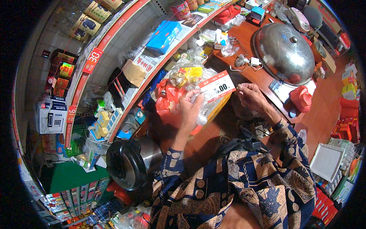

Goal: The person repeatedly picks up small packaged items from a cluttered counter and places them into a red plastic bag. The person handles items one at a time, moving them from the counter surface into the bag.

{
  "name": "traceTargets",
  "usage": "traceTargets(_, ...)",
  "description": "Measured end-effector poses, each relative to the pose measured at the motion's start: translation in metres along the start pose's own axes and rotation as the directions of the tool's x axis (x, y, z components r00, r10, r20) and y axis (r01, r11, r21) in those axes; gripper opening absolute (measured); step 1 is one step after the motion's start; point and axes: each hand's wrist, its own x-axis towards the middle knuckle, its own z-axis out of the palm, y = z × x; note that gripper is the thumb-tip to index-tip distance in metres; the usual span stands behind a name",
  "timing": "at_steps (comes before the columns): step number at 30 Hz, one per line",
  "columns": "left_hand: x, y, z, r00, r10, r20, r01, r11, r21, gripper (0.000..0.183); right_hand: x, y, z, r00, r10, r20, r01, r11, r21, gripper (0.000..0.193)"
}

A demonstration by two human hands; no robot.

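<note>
Red-edged card (pixel 218 86), one, in grip of left hand (pixel 190 107); right hand (pixel 254 97) pinched narrow, contents unclear

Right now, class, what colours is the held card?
The card is red, white and black, best in the head view.

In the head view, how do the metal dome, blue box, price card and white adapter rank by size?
Largest to smallest, as they look:
1. Metal dome
2. Blue box and price card: too alike to rank
3. White adapter
</note>
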Motion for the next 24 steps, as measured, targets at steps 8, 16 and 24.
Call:
traceTargets(8, 0.009, 0.007, 0.003, 0.996, -0.067, -0.053, 0.069, 0.996, 0.048, 0.018, 0.019, -0.019, 0.009, 0.98, -0.131, 0.151, 0.154, 0.976, -0.154, 0.016)
traceTargets(16, 0.027, 0.012, -0.004, 0.971, -0.069, -0.229, 0.103, 0.985, 0.14, 0.026, 0.089, -0.051, 0.002, 0.976, -0.154, 0.152, 0.161, 0.986, -0.033, 0.016)
traceTargets(24, 0.01, -0.044, -0.01, 0.929, -0.183, -0.322, 0.206, 0.978, 0.039, 0.027, 0.22, -0.094, 0.033, 0.965, -0.249, 0.082, 0.256, 0.964, -0.079, 0.018)
